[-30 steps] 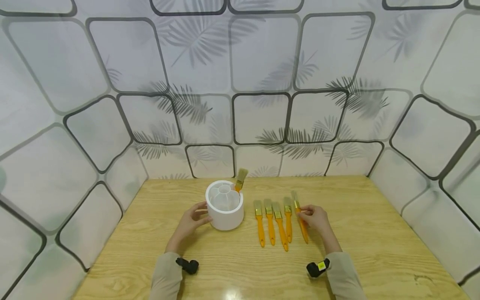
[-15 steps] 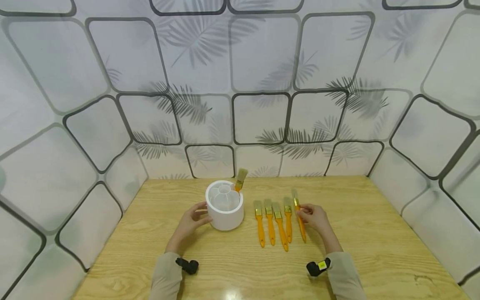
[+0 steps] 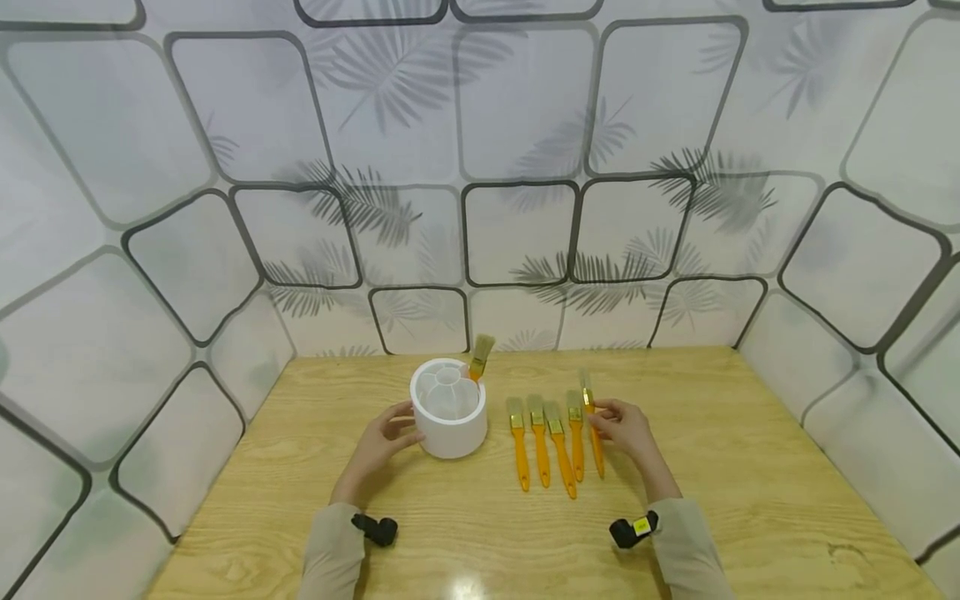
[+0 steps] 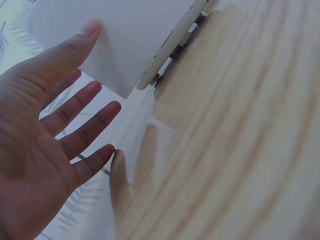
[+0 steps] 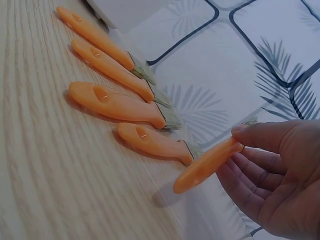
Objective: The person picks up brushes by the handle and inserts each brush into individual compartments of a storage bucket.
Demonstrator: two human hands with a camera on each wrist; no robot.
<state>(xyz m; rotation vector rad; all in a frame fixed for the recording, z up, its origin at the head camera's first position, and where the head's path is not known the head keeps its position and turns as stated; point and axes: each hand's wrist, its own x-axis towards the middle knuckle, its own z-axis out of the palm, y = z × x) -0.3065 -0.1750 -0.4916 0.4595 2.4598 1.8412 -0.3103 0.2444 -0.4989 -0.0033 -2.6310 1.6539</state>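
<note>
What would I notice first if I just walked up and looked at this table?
Probably the row of orange-handled brushes lying side by side on the wooden table. The right hand pinches one more brush at the row's right end, its handle lifted off the wood. To the left stands a white round holder with one brush poking up from it, and the left hand rests against its side.

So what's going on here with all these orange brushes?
A person sits at a wooden table. Their right hand pinches one orange-handled brush, lifted off the table beside four more brushes lying in a row. Their left hand rests open against a white round holder, where another brush already stands.
</note>
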